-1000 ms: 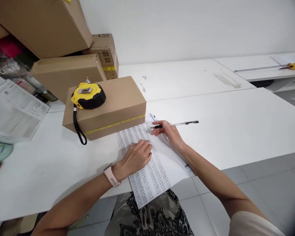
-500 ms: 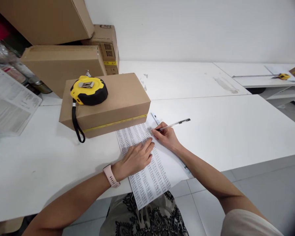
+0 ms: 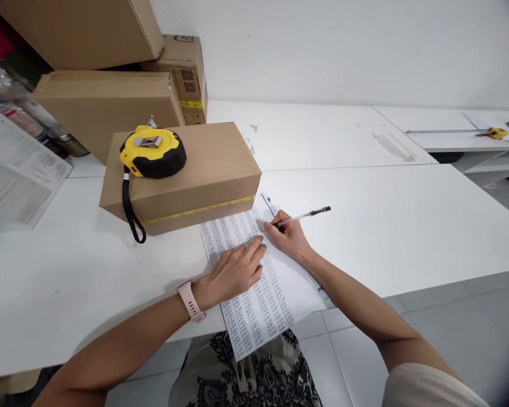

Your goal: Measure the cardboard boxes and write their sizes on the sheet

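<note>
My right hand (image 3: 289,236) grips a clear pen with a black cap end (image 3: 303,216), its tip end down at the upper right of a printed sheet (image 3: 254,316). Columns of small dark marks cover that sheet, and its lower end hangs past the table edge. Flat on the sheet lies my left hand (image 3: 237,268), fingers stretched out. A cardboard box (image 3: 203,158) with a yellow stripe along its side stands just beyond the sheet. On top of it rests a yellow and black tape measure (image 3: 155,151), its black strap dangling down the front.
Larger cardboard boxes (image 3: 110,104) are stacked at the back left. A plastic-covered printed paper (image 3: 17,175) leans at the left. At the far right, a second tape measure (image 3: 497,133) lies with its blade pulled out. The white table (image 3: 407,220) ends toward my lap.
The pen has tilted slightly in my right hand. My left hand has stayed in place on the sheet. The camera view has shifted a little.
</note>
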{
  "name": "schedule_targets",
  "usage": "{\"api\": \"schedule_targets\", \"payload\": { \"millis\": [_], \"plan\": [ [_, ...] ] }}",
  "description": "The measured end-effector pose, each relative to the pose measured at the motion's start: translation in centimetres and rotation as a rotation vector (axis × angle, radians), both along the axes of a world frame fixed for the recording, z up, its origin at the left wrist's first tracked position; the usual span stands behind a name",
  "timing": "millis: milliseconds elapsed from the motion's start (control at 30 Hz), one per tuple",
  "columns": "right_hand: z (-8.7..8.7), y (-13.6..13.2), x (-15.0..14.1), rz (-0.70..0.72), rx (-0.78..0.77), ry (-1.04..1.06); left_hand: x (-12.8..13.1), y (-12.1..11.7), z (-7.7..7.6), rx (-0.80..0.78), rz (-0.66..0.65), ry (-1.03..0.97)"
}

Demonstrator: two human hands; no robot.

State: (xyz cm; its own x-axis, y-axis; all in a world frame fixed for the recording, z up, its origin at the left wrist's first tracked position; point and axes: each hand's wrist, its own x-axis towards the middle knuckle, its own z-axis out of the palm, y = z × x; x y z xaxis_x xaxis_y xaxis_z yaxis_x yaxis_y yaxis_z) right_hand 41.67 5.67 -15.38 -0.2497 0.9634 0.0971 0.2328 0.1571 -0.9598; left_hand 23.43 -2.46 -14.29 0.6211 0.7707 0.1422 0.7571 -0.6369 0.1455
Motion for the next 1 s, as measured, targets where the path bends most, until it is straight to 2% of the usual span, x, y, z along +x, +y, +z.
{"api": "schedule_targets", "payload": {
  "millis": [233, 1000],
  "plan": [
    [0.34, -0.13, 0.07, 0.048, 0.015, -0.053, -0.01, -0.05, -0.14, 0.002, 0.004, 0.007],
    [-0.13, 0.07, 0.16, 0.082, 0.055, -0.079, -0.03, -0.07, -0.15, 0.020, 0.006, -0.010]
  ]
}}
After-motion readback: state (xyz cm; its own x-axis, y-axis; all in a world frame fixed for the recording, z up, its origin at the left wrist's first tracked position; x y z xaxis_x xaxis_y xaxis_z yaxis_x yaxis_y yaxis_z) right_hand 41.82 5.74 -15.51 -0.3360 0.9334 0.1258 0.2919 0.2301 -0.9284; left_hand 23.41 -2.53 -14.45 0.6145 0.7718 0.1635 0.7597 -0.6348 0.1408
